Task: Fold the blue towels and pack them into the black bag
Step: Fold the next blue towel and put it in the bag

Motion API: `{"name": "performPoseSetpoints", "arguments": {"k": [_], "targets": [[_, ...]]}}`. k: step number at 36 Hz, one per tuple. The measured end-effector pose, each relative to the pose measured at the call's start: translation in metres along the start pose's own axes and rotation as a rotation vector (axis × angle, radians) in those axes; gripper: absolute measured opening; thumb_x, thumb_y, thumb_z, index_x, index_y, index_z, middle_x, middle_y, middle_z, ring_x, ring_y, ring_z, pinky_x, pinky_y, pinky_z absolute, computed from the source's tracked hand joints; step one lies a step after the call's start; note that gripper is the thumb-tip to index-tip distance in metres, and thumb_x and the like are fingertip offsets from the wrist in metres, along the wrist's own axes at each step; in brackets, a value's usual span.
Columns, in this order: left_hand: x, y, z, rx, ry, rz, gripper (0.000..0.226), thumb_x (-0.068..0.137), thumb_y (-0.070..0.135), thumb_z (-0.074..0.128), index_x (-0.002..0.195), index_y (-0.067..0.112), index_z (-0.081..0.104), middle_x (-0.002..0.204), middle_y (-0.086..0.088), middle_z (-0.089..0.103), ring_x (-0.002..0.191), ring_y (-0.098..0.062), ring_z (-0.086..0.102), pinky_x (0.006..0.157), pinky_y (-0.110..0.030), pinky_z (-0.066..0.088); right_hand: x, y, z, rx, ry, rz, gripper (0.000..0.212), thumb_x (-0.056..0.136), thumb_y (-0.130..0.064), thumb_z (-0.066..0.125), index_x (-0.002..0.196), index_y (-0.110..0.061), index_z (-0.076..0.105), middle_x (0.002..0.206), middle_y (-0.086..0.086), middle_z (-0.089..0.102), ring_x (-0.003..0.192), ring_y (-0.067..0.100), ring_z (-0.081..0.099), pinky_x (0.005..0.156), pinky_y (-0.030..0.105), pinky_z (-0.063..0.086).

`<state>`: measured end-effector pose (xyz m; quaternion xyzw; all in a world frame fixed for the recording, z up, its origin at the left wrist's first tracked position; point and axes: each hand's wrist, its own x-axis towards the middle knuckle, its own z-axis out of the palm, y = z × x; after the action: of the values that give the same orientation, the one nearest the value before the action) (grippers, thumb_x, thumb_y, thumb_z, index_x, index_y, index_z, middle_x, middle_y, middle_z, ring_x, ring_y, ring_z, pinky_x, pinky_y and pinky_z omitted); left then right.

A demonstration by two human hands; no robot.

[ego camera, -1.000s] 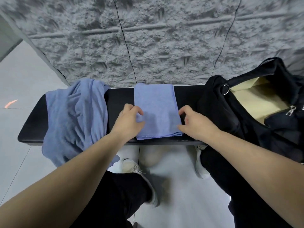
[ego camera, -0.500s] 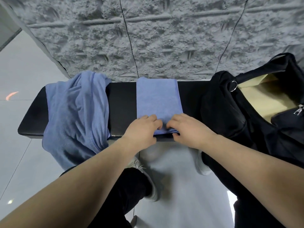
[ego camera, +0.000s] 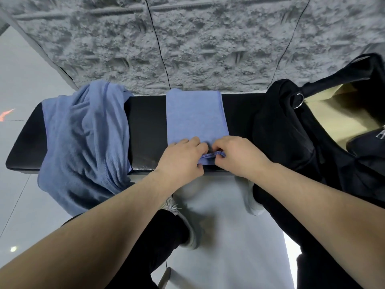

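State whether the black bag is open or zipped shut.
Open: the black bag gapes at the top, its tan lining exposed.

Even, soft overhead light; faint shadows on the floor (ego camera: pixel 218 205). Wide-angle bending at edges; slight blur overall.

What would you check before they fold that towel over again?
1. Both hands hold the near edge: ok. The left hand and right hand pinch the folded towel.
2. Towel lies flat on the bench: ok.
3. Far edge square: cannot tell.
4. Black bag open: ok, its tan lining shows.
5. Unfolded towels waiting: not ok, bunched and hanging off the bench front.
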<state>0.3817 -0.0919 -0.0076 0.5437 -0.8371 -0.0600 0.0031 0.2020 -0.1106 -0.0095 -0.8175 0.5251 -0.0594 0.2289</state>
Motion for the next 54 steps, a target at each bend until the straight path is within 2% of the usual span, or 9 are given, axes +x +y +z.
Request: {"name": "performPoseSetpoints", "arguments": {"k": [7,12,17,24,28,41,47,51,54], "targets": [[0.009,-0.002,-0.003,-0.147,-0.049,-0.14,0.012,0.082,0.022,0.056,0.092,0.025,0.061,0.093,0.005,0.059,0.085,-0.021,0.057,0.064,-0.032,0.042,-0.004,-0.001,0.008,-0.077,0.014,-0.136,0.035,0.08,-0.039,0.067,0.11,-0.023,0.06,0.093,-0.009,0.048,0.087,0.014,0.043,0.076,0.031,0.044],[0.01,-0.009,-0.006,-0.295,-0.107,-0.164,0.011,0.083,0.027,0.059,0.08,0.032,0.05,0.082,0.008,0.055,0.077,-0.02,0.054,0.061,-0.032,0.042,-0.004,-0.004,0.009,-0.11,0.045,-0.153,0.032,0.086,-0.027,0.059,0.116,-0.02,0.057,0.102,-0.001,0.056,0.095,0.021,0.051,0.073,0.032,0.043],[0.01,-0.007,-0.005,-0.323,-0.063,-0.208,0.008,0.089,0.026,0.053,0.091,0.023,0.06,0.081,0.007,0.055,0.075,-0.02,0.052,0.06,-0.03,0.037,-0.004,-0.005,0.009,-0.127,0.075,-0.129,0.037,0.086,-0.02,0.056,0.123,-0.02,0.055,0.103,-0.001,0.059,0.094,0.022,0.053,0.072,0.032,0.041],[0.001,-0.009,-0.006,-0.262,-0.073,-0.052,0.024,0.083,0.032,0.064,0.106,0.026,0.061,0.096,0.007,0.056,0.086,-0.016,0.053,0.067,-0.029,0.039,-0.001,0.003,0.005,0.0,0.014,-0.065,0.016,0.091,-0.02,0.053,0.105,-0.017,0.06,0.094,-0.001,0.059,0.091,0.021,0.053,0.077,0.035,0.043],[0.0,-0.009,-0.01,-0.209,-0.022,-0.045,0.019,0.084,0.017,0.058,0.101,0.023,0.062,0.093,0.006,0.053,0.085,-0.021,0.053,0.063,-0.034,0.042,-0.001,0.009,0.002,0.019,-0.047,-0.087,0.019,0.095,-0.02,0.053,0.11,-0.019,0.064,0.099,-0.002,0.061,0.094,0.02,0.055,0.081,0.033,0.044],[0.001,-0.026,-0.011,-0.28,-0.274,-0.08,0.035,0.1,0.007,0.042,0.124,0.02,0.064,0.115,-0.006,0.056,0.103,-0.027,0.056,0.092,-0.043,0.044,-0.002,0.01,-0.003,0.11,-0.137,-0.051,0.027,0.099,-0.018,0.048,0.12,-0.024,0.064,0.106,-0.005,0.058,0.097,0.014,0.054,0.088,0.031,0.044],[0.0,-0.034,-0.01,-0.367,-0.129,-0.137,0.039,0.09,-0.004,0.044,0.115,0.018,0.063,0.111,0.0,0.055,0.095,-0.022,0.057,0.086,-0.036,0.046,0.0,0.012,-0.008,0.315,-0.062,0.064,0.017,0.094,-0.02,0.061,0.106,-0.031,0.058,0.082,-0.013,0.063,0.071,0.004,0.057,0.069,0.022,0.048],[0.0,-0.034,-0.009,-0.296,-0.061,-0.077,0.032,0.086,-0.006,0.049,0.104,0.016,0.064,0.098,0.004,0.051,0.09,-0.024,0.05,0.077,-0.033,0.043,0.003,0.013,-0.006,0.235,-0.02,0.042,0.008,0.092,-0.021,0.064,0.092,-0.028,0.068,0.089,-0.011,0.064,0.077,0.008,0.057,0.075,0.027,0.05],[0.002,-0.032,-0.008,-0.193,0.012,-0.015,0.028,0.081,-0.008,0.054,0.09,0.016,0.066,0.093,0.0,0.055,0.083,-0.023,0.044,0.069,-0.045,0.047,0.007,0.015,-0.002,0.047,0.051,-0.062,0.011,0.092,-0.021,0.064,0.095,-0.022,0.075,0.095,-0.002,0.062,0.089,0.019,0.052,0.083,0.036,0.047]]}}
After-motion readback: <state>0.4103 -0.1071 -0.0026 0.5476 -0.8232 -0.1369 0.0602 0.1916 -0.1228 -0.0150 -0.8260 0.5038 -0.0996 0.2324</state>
